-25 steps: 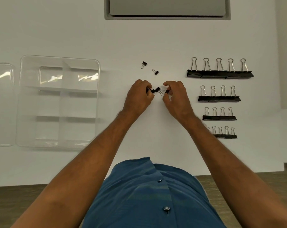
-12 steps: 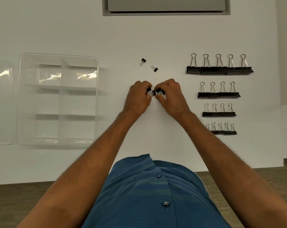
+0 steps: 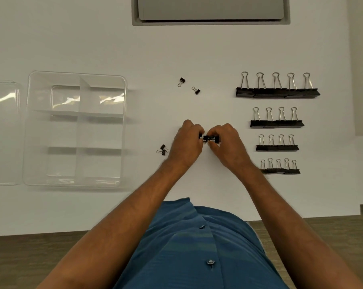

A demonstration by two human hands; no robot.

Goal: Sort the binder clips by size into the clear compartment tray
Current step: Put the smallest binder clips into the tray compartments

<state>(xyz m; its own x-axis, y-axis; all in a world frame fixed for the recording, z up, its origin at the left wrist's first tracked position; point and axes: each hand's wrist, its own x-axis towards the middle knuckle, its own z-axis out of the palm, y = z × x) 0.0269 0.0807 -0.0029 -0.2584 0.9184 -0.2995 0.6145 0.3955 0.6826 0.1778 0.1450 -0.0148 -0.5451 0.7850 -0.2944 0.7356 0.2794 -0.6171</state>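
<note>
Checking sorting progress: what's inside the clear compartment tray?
Nothing shows inside the clear plastic compartment tray: no black binder clips in any compartment, only glare. Nothing covers it.

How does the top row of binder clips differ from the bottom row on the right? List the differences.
1. Size: the top row holds the largest clips; the bottom row holds much smaller ones.
2. Span: the top row stretches wider across the white table than the bottom row.
3. Visibility: the top row is fully in view; the bottom row's near-left end is hidden behind the right forearm.

Shared: five black clips each, silver handles pointing away from the person.
</note>
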